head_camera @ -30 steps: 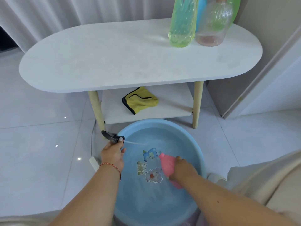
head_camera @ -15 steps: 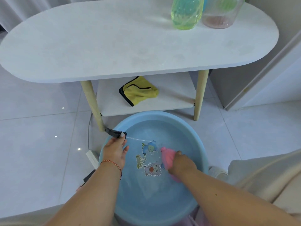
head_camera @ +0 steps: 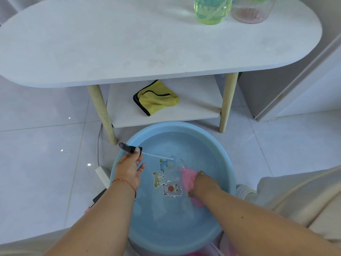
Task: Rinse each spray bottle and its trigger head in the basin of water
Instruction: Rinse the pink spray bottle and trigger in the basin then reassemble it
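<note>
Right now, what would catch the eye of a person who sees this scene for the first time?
The blue basin of water on the floor, where the right hand holds a pink bottle under water. At the basin's left rim, the left hand holds a black trigger head. Behind, a white table carries a green bottle, and a yellow cloth lies on its lower shelf.

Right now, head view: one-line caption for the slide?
Left hand holds trigger head at basin rim; right hand dunks pink bottle.

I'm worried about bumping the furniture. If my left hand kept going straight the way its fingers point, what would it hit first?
Probably the pale wooden table leg. The left hand, holding the black trigger head, points up and slightly left past the round light-blue plastic basin. Depth is unclear, so it might pass beside it.
</note>
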Demonstrator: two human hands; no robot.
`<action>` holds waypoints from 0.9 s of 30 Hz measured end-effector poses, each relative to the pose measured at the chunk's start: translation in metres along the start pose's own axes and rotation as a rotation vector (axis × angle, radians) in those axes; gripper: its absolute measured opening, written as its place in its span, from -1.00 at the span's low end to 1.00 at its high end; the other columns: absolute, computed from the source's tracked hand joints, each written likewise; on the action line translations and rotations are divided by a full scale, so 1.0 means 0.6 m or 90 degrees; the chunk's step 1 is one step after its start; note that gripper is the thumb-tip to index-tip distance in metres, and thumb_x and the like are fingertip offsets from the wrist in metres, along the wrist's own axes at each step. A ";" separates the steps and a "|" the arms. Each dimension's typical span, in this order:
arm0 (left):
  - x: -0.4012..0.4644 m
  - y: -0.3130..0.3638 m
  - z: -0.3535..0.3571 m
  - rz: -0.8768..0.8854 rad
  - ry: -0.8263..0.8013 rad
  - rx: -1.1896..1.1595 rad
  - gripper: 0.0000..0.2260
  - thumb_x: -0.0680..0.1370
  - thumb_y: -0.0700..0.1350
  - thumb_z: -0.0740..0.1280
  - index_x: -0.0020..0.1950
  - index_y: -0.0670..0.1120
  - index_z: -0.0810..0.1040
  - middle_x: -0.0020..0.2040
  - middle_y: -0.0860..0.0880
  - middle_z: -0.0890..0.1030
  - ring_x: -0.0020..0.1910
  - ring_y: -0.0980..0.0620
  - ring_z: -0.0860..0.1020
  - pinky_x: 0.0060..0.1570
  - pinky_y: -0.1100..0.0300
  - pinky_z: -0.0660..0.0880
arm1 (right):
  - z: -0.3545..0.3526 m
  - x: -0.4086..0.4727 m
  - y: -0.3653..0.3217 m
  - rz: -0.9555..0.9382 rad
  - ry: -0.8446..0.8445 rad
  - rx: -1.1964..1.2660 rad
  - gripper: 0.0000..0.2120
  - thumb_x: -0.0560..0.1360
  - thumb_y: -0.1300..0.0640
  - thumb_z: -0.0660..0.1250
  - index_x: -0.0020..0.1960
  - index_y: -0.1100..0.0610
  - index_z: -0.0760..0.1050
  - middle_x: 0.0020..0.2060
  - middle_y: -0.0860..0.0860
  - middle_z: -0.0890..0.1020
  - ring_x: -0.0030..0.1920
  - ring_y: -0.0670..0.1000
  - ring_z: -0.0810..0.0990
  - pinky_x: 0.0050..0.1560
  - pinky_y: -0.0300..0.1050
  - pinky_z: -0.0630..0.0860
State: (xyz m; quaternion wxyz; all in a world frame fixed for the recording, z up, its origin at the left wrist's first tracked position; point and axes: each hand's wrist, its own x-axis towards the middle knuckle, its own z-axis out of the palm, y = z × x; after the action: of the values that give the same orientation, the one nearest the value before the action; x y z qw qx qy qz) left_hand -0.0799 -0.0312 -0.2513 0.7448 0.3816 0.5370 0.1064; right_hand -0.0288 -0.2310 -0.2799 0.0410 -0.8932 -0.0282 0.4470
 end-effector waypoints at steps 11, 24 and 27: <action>0.002 -0.002 -0.003 -0.012 -0.010 0.004 -0.89 0.51 -0.10 0.38 0.01 -0.05 0.55 0.00 0.03 0.62 -0.10 0.14 0.53 -0.15 0.20 0.44 | -0.004 -0.004 0.010 -0.018 0.028 0.043 -0.53 0.44 0.07 0.40 0.29 0.20 0.39 0.18 0.16 0.55 0.17 0.16 0.56 0.07 -0.07 0.49; 0.005 -0.005 -0.004 -0.020 -0.009 0.011 -0.96 0.52 -0.09 0.38 -0.07 -0.02 0.55 -0.05 0.07 0.65 -0.09 0.15 0.52 -0.12 0.20 0.44 | -0.001 -0.004 0.011 -0.008 0.031 0.074 -0.51 0.44 0.05 0.39 0.29 0.21 0.37 0.15 0.16 0.55 0.15 0.17 0.56 0.02 -0.07 0.47; 0.004 -0.005 -0.006 -0.019 -0.009 0.011 -0.96 0.52 -0.09 0.37 -0.06 -0.02 0.55 -0.05 0.06 0.64 -0.10 0.15 0.52 -0.11 0.20 0.45 | 0.003 0.001 0.012 -0.005 0.022 0.073 -0.50 0.45 0.06 0.39 0.31 0.21 0.36 0.17 0.17 0.54 0.17 0.17 0.55 0.06 -0.06 0.48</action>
State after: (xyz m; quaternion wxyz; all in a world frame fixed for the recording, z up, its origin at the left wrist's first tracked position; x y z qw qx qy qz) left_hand -0.0826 -0.0303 -0.2559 0.7468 0.3810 0.5379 0.0879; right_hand -0.0296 -0.2378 -0.2823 0.0942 -0.8970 -0.0051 0.4319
